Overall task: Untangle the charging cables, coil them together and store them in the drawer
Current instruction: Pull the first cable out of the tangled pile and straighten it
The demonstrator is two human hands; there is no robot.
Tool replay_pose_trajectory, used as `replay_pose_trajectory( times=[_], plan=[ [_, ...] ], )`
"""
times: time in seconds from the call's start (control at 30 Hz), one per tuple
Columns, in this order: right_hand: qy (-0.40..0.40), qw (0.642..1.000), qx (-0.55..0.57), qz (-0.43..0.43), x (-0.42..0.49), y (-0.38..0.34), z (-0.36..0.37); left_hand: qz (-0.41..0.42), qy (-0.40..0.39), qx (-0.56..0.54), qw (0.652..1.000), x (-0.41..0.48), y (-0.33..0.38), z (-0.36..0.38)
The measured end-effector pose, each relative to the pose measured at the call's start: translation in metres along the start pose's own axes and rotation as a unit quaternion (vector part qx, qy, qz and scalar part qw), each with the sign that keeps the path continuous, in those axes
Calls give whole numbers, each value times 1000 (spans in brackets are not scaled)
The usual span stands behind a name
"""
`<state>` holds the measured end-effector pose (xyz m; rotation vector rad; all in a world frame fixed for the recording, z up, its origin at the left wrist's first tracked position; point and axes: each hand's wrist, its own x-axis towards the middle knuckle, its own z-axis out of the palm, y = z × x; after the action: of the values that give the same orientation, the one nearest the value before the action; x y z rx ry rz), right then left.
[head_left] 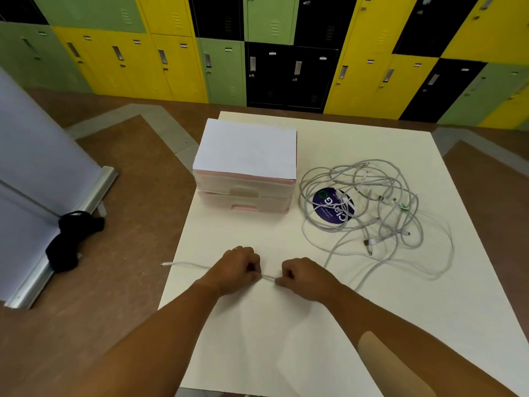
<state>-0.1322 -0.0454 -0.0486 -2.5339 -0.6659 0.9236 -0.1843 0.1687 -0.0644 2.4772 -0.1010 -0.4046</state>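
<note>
From the head view, both hands work low on the white surface. The left hand and the right hand sit close together, each with its fingers curled tight on the same white cable, and a short taut stretch shows between them. The cable's free end lies out to the left, just past the surface's edge. To the right it seems to run back into the tangle, which lies loose beside the drawer unit and partly over a round purple sticker.

To do this step well, I would feed the cable through hand over hand. One hand should draw gently while the other guides, and both should stop where a loop snags rather than pull a knot tight.

Counted: two hands, one cable in hand and one tangle. The strands in the tangle overlap too much to number, though several plugs show. There is one drawer unit with two drawers, both closed, so one must be opened before storing.
</note>
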Motion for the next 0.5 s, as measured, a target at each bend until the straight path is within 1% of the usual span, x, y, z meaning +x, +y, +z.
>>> replay_pose_trajectory(
  times=[0.13, 0.2, 0.3, 0.43, 0.5],
  plan=[
    [15, 1000, 0, -3, -12, 15, -5, -18, -31, -5, 999, 5, 0, -3],
    [21, 1000, -5, -1, -18, 21, -7, -22, -33, 0, 999, 6, 1, -3],
    [41, 999, 10, 25, -24, 30, -11, -22, -24, 8, 999, 6, 1, -2],
    [79, 991, -94, 55, -29, 42, -11, -17, -26, 22, 999, 6, 3, -2],
    [90, 987, -121, 63, -31, 45, -10, -9, -23, 31, 999, 5, 3, -2]
  ],
)
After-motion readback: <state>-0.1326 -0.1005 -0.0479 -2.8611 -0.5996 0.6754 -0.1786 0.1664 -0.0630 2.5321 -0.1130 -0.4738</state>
